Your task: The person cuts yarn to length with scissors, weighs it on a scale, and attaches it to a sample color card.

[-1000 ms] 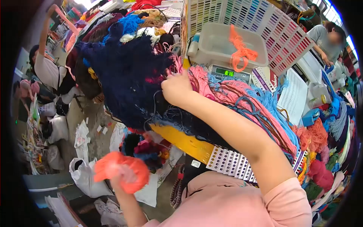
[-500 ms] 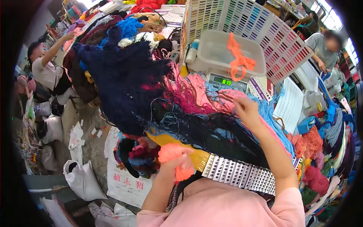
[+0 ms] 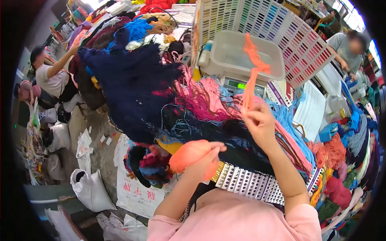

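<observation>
My left hand grips a thick orange skein of yarn low in front of my chest, its fingertips pointing right. Higher up, my right hand pinches the end of loose orange yarn strands. These strands stretch up from my fingers over the front rim of a translucent plastic tub, and their far end lies inside it. Under the tub stands a digital scale with a green lit display, its digits too blurred to read. Dark navy and black yarn lies below my right hand.
Pink yarn and blue yarn cover the table around the scale. A color sample chart stands behind the tub. Printed sheets lie right. One person works at left, another at far right.
My right hand has taken hold of the orange strands and drawn them out of the tub toward me. My left hand, with the skein, has risen slightly and turned, fingers now pointing right.
</observation>
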Action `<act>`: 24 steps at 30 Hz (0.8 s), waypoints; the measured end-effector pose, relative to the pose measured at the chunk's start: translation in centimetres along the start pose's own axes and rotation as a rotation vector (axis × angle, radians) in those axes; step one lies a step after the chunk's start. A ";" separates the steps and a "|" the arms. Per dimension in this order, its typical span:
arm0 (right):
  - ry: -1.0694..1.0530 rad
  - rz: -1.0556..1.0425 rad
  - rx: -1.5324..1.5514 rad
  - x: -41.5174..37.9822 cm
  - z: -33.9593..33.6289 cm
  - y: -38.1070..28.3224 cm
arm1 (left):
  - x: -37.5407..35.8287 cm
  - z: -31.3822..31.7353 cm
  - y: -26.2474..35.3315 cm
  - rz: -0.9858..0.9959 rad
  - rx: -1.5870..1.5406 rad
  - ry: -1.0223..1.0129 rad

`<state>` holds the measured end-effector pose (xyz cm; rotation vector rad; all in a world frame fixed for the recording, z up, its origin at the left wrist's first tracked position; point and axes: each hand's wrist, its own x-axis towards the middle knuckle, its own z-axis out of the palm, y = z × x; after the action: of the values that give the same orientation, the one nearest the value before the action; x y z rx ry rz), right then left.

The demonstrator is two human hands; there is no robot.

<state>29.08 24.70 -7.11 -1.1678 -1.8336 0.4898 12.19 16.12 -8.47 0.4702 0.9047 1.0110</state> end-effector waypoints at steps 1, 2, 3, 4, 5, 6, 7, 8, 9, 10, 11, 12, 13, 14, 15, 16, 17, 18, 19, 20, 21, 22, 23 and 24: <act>-0.051 0.040 0.184 -0.8 -0.3 -0.6 | 0.5 0.5 -0.1 0.010 0.017 0.004; -0.189 0.289 0.378 -1.6 -0.9 -1.5 | 1.3 0.1 -0.8 -0.008 -0.041 -0.099; -0.280 0.503 0.528 -2.0 -1.5 -2.6 | 1.5 0.6 -0.9 -0.013 -0.098 -0.099; -0.320 0.574 0.569 -2.3 -1.8 -3.2 | 1.8 1.4 -1.0 -0.016 -0.155 -0.095; -0.364 0.647 0.611 -2.6 -1.9 -3.6 | 2.0 1.8 -1.0 -0.019 -0.215 -0.088; -0.368 0.658 0.641 -2.9 -1.8 -3.8 | 2.2 1.8 -1.1 -0.017 -0.235 -0.134; -0.366 0.648 0.639 -3.2 -1.6 -4.0 | 2.5 1.8 -1.5 0.021 -0.226 -0.125; -0.364 0.636 0.636 -3.5 -1.4 -4.1 | 2.9 2.0 -1.9 0.060 -0.216 -0.117; -0.360 0.625 0.633 -3.7 -1.2 -4.1 | 3.1 2.1 -2.2 0.098 -0.206 -0.109; -0.369 0.634 0.629 -3.9 -1.1 -4.1 | 3.0 2.1 -2.1 0.107 -0.217 -0.091; -0.372 0.636 0.637 -4.1 -1.0 -4.0 | 2.9 2.2 -2.0 0.101 -0.225 -0.085; -0.375 0.637 0.646 -4.3 -0.8 -3.8 | 2.8 2.3 -1.8 0.095 -0.234 -0.080; -0.377 0.639 0.654 -4.5 -0.7 -3.8 | 2.7 2.3 -1.8 0.088 -0.242 -0.077; -0.386 0.671 0.698 -4.5 -0.7 -3.9 | 2.6 2.2 -1.8 0.092 -0.262 -0.076; -0.393 0.701 0.742 -4.4 -0.6 -4.0 | 2.6 2.0 -1.9 0.097 -0.281 -0.077; -0.399 0.731 0.785 -4.4 -0.6 -4.1 | 2.7 1.9 -2.0 0.100 -0.300 -0.079; -0.386 0.769 0.872 -4.5 -0.6 -4.0 | 2.8 1.7 -2.2 0.093 -0.318 -0.073; -0.372 0.805 0.960 -4.7 -0.4 -3.7 | 2.8 1.6 -2.4 0.087 -0.337 -0.067; -0.358 0.839 1.047 -4.9 -0.2 -3.4 | 2.8 1.5 -2.6 0.082 -0.356 -0.061; -0.286 0.881 1.131 -5.2 0.1 -3.3 | 2.6 1.6 -2.6 0.127 -0.342 -0.032; -0.213 0.920 1.213 -5.6 0.6 -3.2 | 2.4 1.7 -2.6 0.173 -0.328 -0.004; -0.138 0.956 1.294 -5.7 1.0 -3.4 | 2.2 1.8 -2.6 0.222 -0.313 0.022; -0.051 1.045 1.408 -5.5 0.9 -3.9 | 1.9 1.5 -2.5 0.272 -0.253 0.085; -0.027 1.122 1.510 -5.6 0.8 -3.8 | 1.5 0.9 -2.1 0.323 -0.194 0.146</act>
<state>27.39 18.13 -7.48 -0.8485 -0.2113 1.9999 14.40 16.51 -10.11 0.3886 0.8647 1.4287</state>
